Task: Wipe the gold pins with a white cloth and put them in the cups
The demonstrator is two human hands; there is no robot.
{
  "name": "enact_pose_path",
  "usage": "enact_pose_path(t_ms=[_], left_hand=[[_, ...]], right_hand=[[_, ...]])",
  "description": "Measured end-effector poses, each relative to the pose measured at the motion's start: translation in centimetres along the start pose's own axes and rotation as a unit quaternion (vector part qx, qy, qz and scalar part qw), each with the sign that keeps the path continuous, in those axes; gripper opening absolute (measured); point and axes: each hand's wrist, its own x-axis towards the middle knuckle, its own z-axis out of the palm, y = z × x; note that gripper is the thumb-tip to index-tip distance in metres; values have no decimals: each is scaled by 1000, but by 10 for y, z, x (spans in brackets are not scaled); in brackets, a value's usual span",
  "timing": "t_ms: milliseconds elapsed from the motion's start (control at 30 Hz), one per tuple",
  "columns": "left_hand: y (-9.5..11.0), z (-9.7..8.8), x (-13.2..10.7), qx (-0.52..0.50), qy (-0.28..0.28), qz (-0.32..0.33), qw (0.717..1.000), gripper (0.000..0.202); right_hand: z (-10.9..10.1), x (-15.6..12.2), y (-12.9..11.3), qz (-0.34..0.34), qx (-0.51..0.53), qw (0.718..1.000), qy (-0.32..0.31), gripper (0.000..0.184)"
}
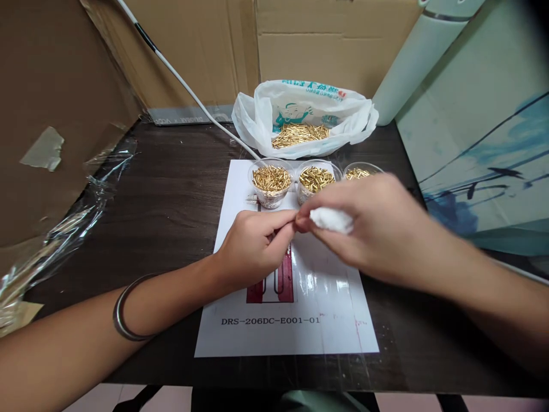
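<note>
My left hand (253,249) is closed in a pinch, thumb against forefinger, over the white printed sheet (330,337). Its fingertips meet those of my right hand (377,220), and whatever is between them is too small or hidden to make out. A crumpled white wad (332,220), which looks like tissue, is tucked in my closed right hand, which is slightly blurred. Just beyond the hands stand a left clear cup (271,200), a middle clear cup (303,194) and a right clear cup (375,166), each holding small gold-coloured metal pins. My right hand partly covers the latter two.
A white plastic bag (253,123) with many gold pins lies open behind the cups. A white cable (184,86) slants down to the dark wooden table (171,166). Cardboard (197,51) walls the back and left; a pale tube (422,57) rises at the back right.
</note>
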Motion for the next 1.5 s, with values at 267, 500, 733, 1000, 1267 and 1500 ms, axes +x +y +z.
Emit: enact_pose_path(t_ms=[267,500,733,1000,1267,1500], left_hand=[[1,2,0,-28,-20,-64,997,16],[1,2,0,-32,1,-55,998,9],[0,3,0,-27,11,-32,999,9],[-1,2,2,-19,21,-19,999,13],[-8,5,2,0,-30,9,1000,13],[-6,4,3,-8,-57,-25,998,16]], right_hand=[[52,-35,20,11,102,988,113,14],[50,-31,19,15,102,988,111,11],[50,-32,20,35,99,989,106,11],[46,-32,18,79,131,976,158,10],[46,-27,23,138,170,967,132,7],[44,-25,24,138,201,966,86,8]])
